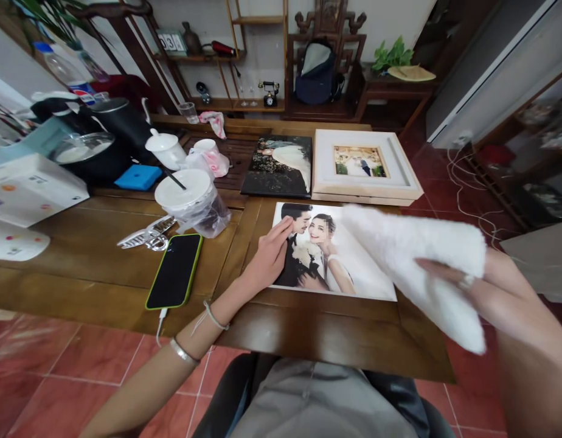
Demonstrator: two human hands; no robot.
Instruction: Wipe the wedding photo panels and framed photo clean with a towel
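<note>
One left hand (268,257) rests unclenched, steadying the photo panel (372,277); the right hand (484,295) grips white cloth (409,243), best swept lightly.

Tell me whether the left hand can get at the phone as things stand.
Probably yes: the phone lies uncovered on the table beside the left forearm, though the left hand would have to leave the photo print.

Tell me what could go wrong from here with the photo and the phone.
The left hand rests on the photo and might smudge it. The white cloth in the right hand might scuff or shift the photo. The phone lies near the edge of the table with its cable hanging over; a snag could pull it off.
</note>
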